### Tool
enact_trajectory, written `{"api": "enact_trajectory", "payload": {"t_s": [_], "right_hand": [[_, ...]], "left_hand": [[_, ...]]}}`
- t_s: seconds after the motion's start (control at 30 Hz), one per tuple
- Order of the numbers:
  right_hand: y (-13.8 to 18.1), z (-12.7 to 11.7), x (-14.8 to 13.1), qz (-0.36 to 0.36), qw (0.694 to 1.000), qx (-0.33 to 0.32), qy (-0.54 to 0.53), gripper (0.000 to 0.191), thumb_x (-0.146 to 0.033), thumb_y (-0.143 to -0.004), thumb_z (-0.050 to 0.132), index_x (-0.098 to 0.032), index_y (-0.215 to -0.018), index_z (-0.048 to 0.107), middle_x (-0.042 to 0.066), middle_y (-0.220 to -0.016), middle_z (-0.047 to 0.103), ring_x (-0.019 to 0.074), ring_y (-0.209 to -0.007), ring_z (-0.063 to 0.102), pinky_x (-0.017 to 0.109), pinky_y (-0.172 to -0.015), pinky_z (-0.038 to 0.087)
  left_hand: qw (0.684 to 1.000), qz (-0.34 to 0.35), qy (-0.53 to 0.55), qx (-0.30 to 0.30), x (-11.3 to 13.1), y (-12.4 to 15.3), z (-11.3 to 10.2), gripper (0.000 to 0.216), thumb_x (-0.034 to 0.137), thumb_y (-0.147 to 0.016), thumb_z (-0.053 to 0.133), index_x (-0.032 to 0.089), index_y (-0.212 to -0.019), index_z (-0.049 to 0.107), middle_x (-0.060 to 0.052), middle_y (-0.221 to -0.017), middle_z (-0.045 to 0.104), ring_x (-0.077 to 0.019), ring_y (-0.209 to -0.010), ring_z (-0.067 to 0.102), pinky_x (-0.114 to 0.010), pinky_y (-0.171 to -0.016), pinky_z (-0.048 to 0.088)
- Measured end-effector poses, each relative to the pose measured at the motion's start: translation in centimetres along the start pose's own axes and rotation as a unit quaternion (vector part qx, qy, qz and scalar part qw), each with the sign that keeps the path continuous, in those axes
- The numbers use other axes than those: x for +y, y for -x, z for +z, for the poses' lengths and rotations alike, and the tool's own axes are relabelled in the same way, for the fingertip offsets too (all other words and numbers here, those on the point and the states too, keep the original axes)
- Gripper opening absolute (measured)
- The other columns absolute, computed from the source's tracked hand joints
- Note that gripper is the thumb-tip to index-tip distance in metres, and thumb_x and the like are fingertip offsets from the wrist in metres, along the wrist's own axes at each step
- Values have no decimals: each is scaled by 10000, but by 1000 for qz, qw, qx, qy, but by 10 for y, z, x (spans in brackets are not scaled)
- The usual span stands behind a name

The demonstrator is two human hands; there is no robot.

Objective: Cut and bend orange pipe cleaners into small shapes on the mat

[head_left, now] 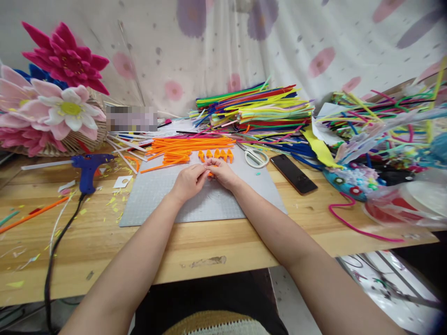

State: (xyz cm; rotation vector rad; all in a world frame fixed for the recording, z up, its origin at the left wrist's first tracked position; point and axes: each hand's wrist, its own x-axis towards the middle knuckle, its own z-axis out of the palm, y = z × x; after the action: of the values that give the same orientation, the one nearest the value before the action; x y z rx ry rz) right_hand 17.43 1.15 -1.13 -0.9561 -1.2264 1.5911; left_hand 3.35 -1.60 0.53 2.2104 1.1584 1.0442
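Observation:
My left hand [188,180] and my right hand [220,171] meet over the grey cutting mat [157,204], fingers pinched together on a small orange pipe-cleaner piece [211,174] that shows between them. Just beyond the hands lies a row of several folded orange pieces [215,154]. Further back is a loose pile of straight orange pipe cleaners [185,146]. Most of the held piece is hidden by my fingers.
A blue glue gun [88,168] with its black cord lies left on the wooden table [209,246]. White scissors [254,156] and a black phone [293,173] lie right of the mat. Stacks of coloured pipe cleaners [254,108] fill the back; fabric flowers [56,97] stand far left.

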Motion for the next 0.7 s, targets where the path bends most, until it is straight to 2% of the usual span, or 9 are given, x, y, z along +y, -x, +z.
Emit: {"api": "enact_trajectory", "payload": {"t_s": [0.1, 0.2, 0.3, 0.37, 0.5, 0.7], "right_hand": [[0, 1, 0, -9, 1000, 3, -1, 316, -372, -560, 681, -178, -700, 476, -76, -547, 470, 46, -455, 403, 194, -457, 318], [0, 4, 0, -24, 999, 30, 15, 307, -372, -575, 666, -179, -730, 486, -79, -550, 477, 41, -448, 397, 191, -460, 307], [1, 7, -1, -30, 997, 63, 41, 309, -378, -581, 656, -182, -752, 490, -77, -559, 495, 45, -454, 407, 197, -473, 319], [1, 9, -2, -31, 996, 73, 48, 315, -382, -579, 654, -184, -758, 487, -79, -558, 499, 49, -462, 413, 200, -481, 326], [1, 9, -2, -34, 995, 79, 53, 308, -372, -584, 643, -182, -774, 493, -82, -548, 500, 52, -465, 419, 202, -485, 332], [-2, 12, -1, -37, 995, 76, 49, 304, -387, -583, 641, -183, -735, 474, -81, -547, 479, 47, -447, 400, 202, -462, 314]], "left_hand": [[996, -53, 58, 37, 0, 0, 3, 134, 272, -738, 565, 195, -629, 574, -21, -610, 525, -151, -640, 480, -246, -638, 355], [976, -137, 154, 69, -2, 0, 6, 219, 334, -725, 587, 183, -574, 541, 15, -524, 461, -105, -508, 407, -219, -508, 316], [929, -230, 288, 47, -3, -1, 8, 295, 418, -748, 547, 177, -580, 527, 49, -428, 368, -72, -367, 304, -211, -381, 254], [892, -270, 361, 26, -2, -2, 7, 305, 433, -740, 555, 168, -593, 527, 59, -409, 356, -59, -330, 278, -201, -331, 226], [851, -300, 431, 16, 3, -3, 6, 261, 356, -679, 649, 148, -603, 510, 68, -430, 375, -29, -329, 283, -162, -299, 184], [808, -314, 494, 68, 9, -5, 11, 249, 272, -691, 647, 148, -581, 460, 89, -405, 332, -10, -316, 255, -139, -289, 155]]}}
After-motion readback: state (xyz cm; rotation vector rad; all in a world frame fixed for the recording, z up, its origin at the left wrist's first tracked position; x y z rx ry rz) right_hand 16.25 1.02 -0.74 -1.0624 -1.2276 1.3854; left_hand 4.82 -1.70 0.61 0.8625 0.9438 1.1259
